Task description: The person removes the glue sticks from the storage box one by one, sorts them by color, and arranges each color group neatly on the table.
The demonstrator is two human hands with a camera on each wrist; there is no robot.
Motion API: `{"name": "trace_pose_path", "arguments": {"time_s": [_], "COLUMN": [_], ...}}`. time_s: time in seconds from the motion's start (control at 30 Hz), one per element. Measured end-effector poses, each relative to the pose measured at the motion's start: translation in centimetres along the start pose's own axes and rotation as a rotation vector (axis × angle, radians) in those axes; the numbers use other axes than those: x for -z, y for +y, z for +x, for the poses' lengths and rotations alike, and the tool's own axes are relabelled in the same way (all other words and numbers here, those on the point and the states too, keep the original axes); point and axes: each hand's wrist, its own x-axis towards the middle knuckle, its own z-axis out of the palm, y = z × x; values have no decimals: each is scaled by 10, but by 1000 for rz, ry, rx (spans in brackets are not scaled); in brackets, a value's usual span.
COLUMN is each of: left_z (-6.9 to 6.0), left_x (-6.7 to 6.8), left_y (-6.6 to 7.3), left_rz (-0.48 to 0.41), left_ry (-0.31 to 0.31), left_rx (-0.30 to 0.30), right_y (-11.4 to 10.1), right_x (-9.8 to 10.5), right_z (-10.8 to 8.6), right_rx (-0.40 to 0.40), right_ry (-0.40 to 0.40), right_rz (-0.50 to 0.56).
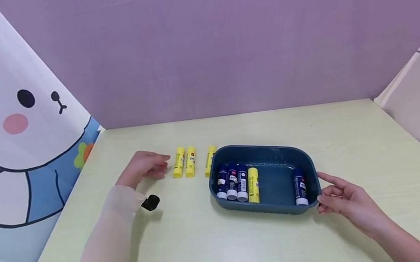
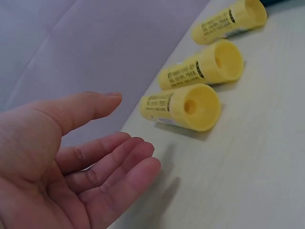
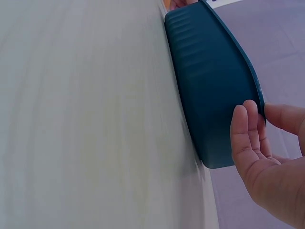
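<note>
My left hand [image 1: 148, 164] is just left of three yellow glue sticks lying on the table; the nearest glue stick [image 1: 178, 162] is close to its fingertips. In the left wrist view that hand [image 2: 90, 162] has relaxed, parted fingers and holds nothing, with the nearest yellow stick [image 2: 181, 107] beyond them. My right hand [image 1: 349, 205] pinches the right end of a dark teal tray [image 1: 264, 207]. The right wrist view shows the thumb at the rim and fingers against the outer wall of the tray [image 3: 209, 81], the hand [image 3: 276, 162] at its near corner.
Inside the tray, three blue glue sticks and a yellow one [image 1: 253, 185] lie at the left, and another blue one [image 1: 299, 187] at the right. A purple backdrop [image 1: 221, 45] stands behind the table [image 1: 197, 253]. A black object [image 1: 150, 202] is at my left wrist.
</note>
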Motion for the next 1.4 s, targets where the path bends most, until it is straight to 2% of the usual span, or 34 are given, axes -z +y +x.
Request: {"name": "trace_pose_path", "arguments": {"time_s": [0.17, 0.3, 0.53, 0.73, 0.83, 1.1, 1.4], "left_z": [-8, -10, -11, -16, -19, -30, -34], "left_x": [1, 0, -8, -20, -26, -47, -65], "left_y": [9, 12, 18, 28, 34, 49, 59], "left_rz": [-5, -14, -57, -93, -98, -125, -148], "left_ry": [-24, -52, -72, -142, -156, -224, -255], "left_rx": [-33, -72, -108, -152, -171, -188, -183], "right_y": [0, 1, 1, 1, 1, 1, 1], "right_x": [0, 0, 0, 0, 0, 0, 0], "right_z": [0, 0, 0, -1, 0, -1, 0], "right_rx": [-2, 9, 15, 28, 31, 35, 16], "right_ry": [-1, -6, -9, -21, -21, -21, -6], "right_rz": [-8, 10, 19, 32, 31, 29, 11]}}
